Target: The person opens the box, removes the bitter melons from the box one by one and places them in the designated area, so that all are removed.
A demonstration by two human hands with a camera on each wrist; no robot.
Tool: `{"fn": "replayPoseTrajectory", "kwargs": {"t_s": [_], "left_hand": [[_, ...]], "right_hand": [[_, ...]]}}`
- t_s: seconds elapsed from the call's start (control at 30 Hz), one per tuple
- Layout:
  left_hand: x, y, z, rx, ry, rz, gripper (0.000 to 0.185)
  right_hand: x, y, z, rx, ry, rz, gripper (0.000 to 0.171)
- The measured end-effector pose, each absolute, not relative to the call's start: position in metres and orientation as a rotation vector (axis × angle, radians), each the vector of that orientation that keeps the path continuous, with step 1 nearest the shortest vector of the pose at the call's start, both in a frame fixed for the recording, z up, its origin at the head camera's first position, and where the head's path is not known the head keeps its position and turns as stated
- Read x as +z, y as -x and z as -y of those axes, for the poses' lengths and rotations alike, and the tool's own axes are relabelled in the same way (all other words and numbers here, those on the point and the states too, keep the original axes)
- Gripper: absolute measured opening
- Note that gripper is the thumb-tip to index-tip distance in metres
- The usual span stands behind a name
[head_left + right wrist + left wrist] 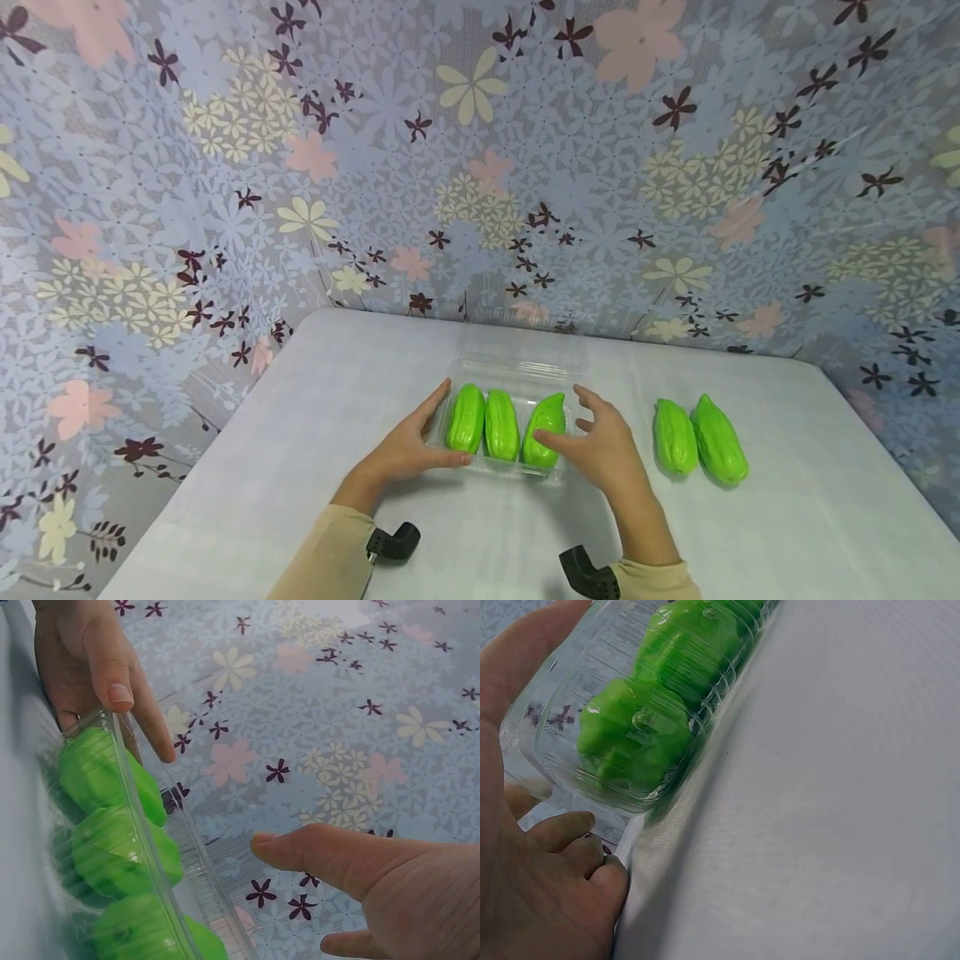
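Observation:
A clear plastic box [512, 465] with its lid [517, 354] folded back holds three glossy, ribbed green gourds: a left one [467, 419], a middle one [502, 425] and a right one [545, 429], its pointed tip at the back. My left hand [412, 446] holds the box's left end, thumb at the front rim and fingers along the side. In the right wrist view, the left thumb [118, 691] lies over the rim. My right hand [600, 442] is at the box's right end, fingers spread, thumb over the right gourd; whether it touches is unclear.
Two more green gourds, one [675, 437] beside the other [720, 440], lie on the white-covered table [795, 500] to the right of the box. A flower-patterned wall covering [465, 167] rises behind the table and along its left side.

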State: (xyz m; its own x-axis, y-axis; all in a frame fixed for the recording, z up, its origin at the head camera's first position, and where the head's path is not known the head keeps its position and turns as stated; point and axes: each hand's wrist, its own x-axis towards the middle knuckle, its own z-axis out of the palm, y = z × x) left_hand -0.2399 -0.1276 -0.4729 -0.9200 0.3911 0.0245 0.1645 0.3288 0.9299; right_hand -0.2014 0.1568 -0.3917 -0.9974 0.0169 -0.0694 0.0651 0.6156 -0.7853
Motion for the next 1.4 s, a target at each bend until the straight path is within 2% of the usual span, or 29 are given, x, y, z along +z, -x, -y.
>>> {"fn": "replayPoseTrajectory", "kwargs": {"t_s": [1.4], "left_hand": [[-0.477, 0.243, 0.128, 1.627, -0.499, -2.403, 0.121]], "right_hand": [[-0.408, 0.209, -0.135, -1.090, 0.022, -2.945, 0.092]]}}
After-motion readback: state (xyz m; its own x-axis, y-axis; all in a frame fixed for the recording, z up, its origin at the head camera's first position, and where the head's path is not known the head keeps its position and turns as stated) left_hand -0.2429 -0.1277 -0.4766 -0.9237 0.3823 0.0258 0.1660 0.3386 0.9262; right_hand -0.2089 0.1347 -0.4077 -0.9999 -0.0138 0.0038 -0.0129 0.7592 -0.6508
